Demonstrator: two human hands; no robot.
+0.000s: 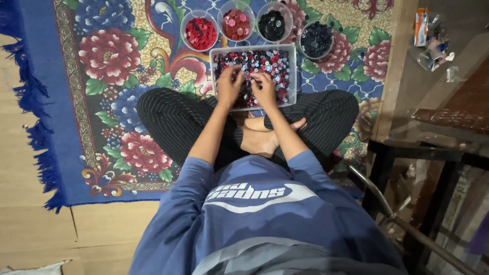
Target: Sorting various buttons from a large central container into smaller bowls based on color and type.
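Observation:
A clear rectangular tray (292, 56) full of mixed red, pink, blue and black buttons rests against my crossed legs. My left hand (228, 85) and my right hand (264, 90) are both down in the tray's near half, fingers curled among the buttons. Whether either hand pinches a button is hidden. Beyond the tray stand round clear cups: one of red buttons (200, 33), one of pink buttons (236, 24), one of black buttons (271, 25) and one of dark blue buttons (316, 39).
I sit cross-legged on a floral rug (109, 56) with a blue fringed border over a tan floor. To the right are a dark metal frame (407, 153), a reddish table edge and some small packets (430, 38) on the floor.

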